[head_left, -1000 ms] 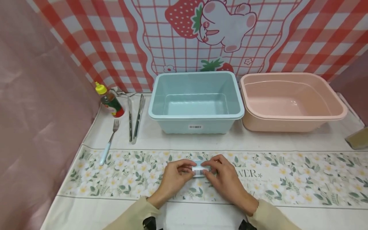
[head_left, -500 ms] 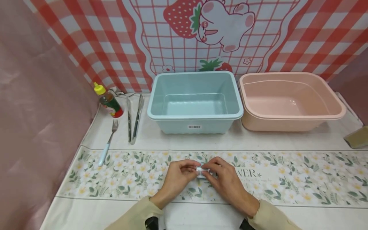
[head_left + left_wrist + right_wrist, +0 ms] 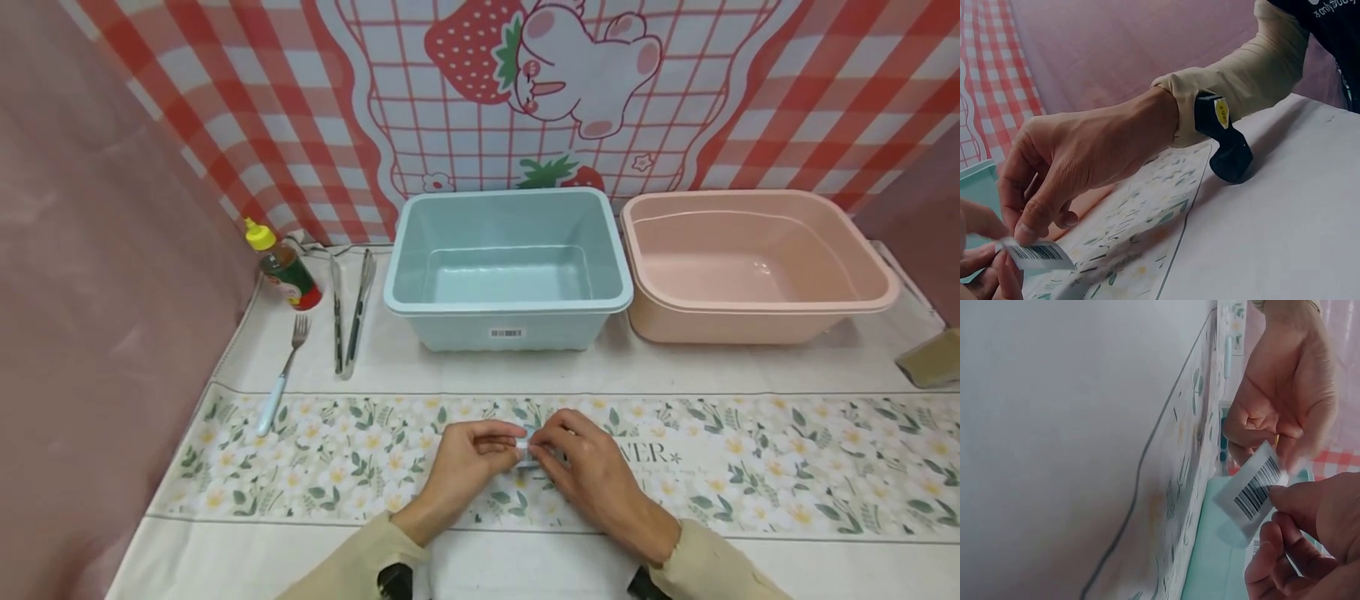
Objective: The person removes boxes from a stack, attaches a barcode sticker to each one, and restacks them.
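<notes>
A small, flat, pale packet with a barcode label (image 3: 1250, 494) is held between both hands above the floral strip of the tablecloth. My left hand (image 3: 459, 462) pinches one end with thumb and fingers. From the other side, my right hand (image 3: 592, 471) pinches it, the thumb lying over the edge of the barcode in the right wrist view. In the left wrist view, the packet (image 3: 1041, 253) slants just under the right thumb. Fingers cover most of it in the head view, and the fingertips of the two hands nearly meet.
Behind the hands stand a light blue basin (image 3: 508, 307) and a pink basin (image 3: 761, 307). To the left are a yellow-capped sauce bottle (image 3: 288, 271), a fork (image 3: 281, 375) and metal tongs (image 3: 356, 317). A greenish-brown block (image 3: 930, 358) lies at the right edge.
The packet has turned, so its barcode face no longer shows plainly in the head view. My left hand has shifted slightly right, closer to the right hand.
</notes>
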The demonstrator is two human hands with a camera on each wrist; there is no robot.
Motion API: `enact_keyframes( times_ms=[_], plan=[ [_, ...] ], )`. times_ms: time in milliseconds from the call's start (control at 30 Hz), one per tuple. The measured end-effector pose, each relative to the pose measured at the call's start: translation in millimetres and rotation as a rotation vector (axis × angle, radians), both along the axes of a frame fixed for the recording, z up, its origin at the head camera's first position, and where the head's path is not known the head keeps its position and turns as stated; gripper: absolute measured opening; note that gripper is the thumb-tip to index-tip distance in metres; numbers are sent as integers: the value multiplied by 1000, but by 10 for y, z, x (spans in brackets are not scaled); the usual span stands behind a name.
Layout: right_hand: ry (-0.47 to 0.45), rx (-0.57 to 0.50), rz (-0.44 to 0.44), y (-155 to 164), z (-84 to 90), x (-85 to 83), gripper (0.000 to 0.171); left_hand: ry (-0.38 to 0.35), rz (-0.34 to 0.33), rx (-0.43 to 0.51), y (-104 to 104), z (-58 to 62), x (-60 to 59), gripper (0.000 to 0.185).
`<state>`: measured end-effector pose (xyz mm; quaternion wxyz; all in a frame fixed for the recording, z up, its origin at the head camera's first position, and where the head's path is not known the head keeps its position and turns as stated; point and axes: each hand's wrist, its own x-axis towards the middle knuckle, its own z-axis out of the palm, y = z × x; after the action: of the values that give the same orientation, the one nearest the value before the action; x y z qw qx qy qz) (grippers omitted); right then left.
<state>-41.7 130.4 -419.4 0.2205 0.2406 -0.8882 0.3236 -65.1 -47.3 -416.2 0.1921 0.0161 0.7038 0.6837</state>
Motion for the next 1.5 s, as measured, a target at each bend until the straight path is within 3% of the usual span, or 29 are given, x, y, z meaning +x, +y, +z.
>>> enact_keyframes(
  times_ms=[200, 467, 633, 767, 900, 1067, 1167, 1267, 1367, 1500],
  plan=[
    [-10, -17, 34, -5, 8, 4, 14, 1, 64, -47, -44, -62, -29, 21],
    [-52, -56, 84, -17, 27, 22, 17, 55, 54, -86, -155, -135, -81, 17],
    [-53, -93, 92, -10, 47, 26, 16, 225, 39, -281, -227, -143, -148, 9],
    [-94, -108, 73, 23, 92, 10, 14, 386, -33, -460, -280, -107, -170, 12],
    [-136, -98, 36, 76, 153, -16, 14, 535, -109, -614, -326, 1, -167, 18],
    [-164, -89, 6, 128, 223, -43, 12, 736, -96, -796, -335, 171, -184, 15],
    [-170, -93, 9, 142, 255, -57, 12, 845, -87, -767, -304, 254, -198, 12],
    [-168, -99, 20, 141, 269, -64, 12, 919, -127, -634, -250, 313, -195, 12],
    [-162, -101, 28, 138, 267, -61, 14, 951, -190, -513, -177, 341, -178, 11],
    [-160, -106, 29, 146, 264, -45, 16, 947, -223, -465, -99, 340, -161, 6]
  ],
)
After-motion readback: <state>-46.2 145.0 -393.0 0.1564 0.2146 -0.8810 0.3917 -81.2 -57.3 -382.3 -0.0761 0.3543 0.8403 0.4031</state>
